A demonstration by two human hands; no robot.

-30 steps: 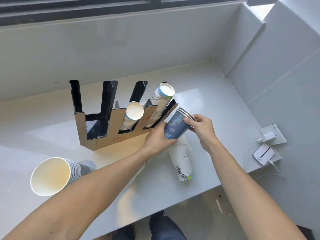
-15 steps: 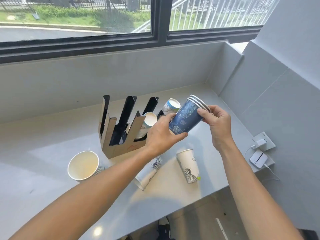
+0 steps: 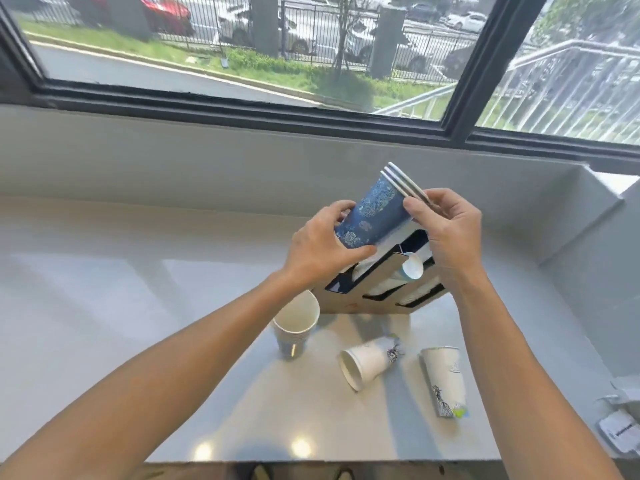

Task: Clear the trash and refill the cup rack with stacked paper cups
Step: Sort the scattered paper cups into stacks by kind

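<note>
Both hands hold a stack of blue patterned paper cups (image 3: 375,213) tilted above the cup rack. My left hand (image 3: 320,245) grips the stack's base; my right hand (image 3: 446,225) pinches its white rims. The black and cardboard cup rack (image 3: 381,296) stands on the counter just below, with white cups (image 3: 410,271) lying in its right slots. An upright stack of cups (image 3: 294,327) stands in front of the rack. Two white printed cups lie on their sides nearer me, one (image 3: 369,360) in the middle and one (image 3: 445,379) to its right.
The grey counter (image 3: 138,306) runs along a low wall under a dark-framed window (image 3: 242,109). A white charger and cable (image 3: 620,420) lie at the counter's right end. The counter's front edge is at the bottom of the view.
The view has tilted up and the blue cup stack has risen higher above the rack, still held by both hands. The window and street now fill the top.
</note>
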